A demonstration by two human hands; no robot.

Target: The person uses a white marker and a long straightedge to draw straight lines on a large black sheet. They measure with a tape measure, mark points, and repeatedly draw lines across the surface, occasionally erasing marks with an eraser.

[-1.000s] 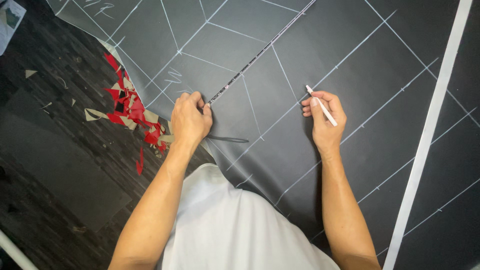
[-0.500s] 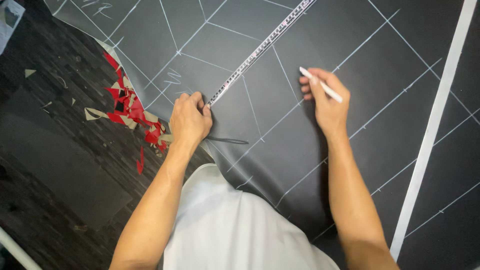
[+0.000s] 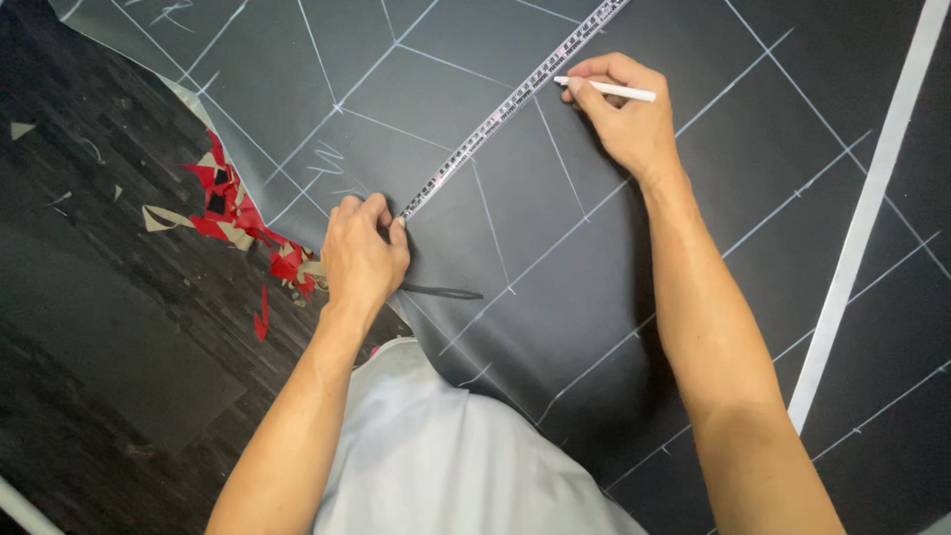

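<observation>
Dark sheet material (image 3: 693, 248) on the floor already carries many chalk lines, and the left hand (image 3: 362, 253) presses the ruler (image 3: 515, 99) end flat while the right hand (image 3: 619, 109) pinches a white marker (image 3: 606, 90) beside it, the new line not drawn yet.

The right hand (image 3: 624, 119) now sits farther up along the measuring tape (image 3: 515, 99) — well away from the left hand (image 3: 362, 253) — its white marker (image 3: 609, 90) tip seemingly just beside the tape's edge.
</observation>
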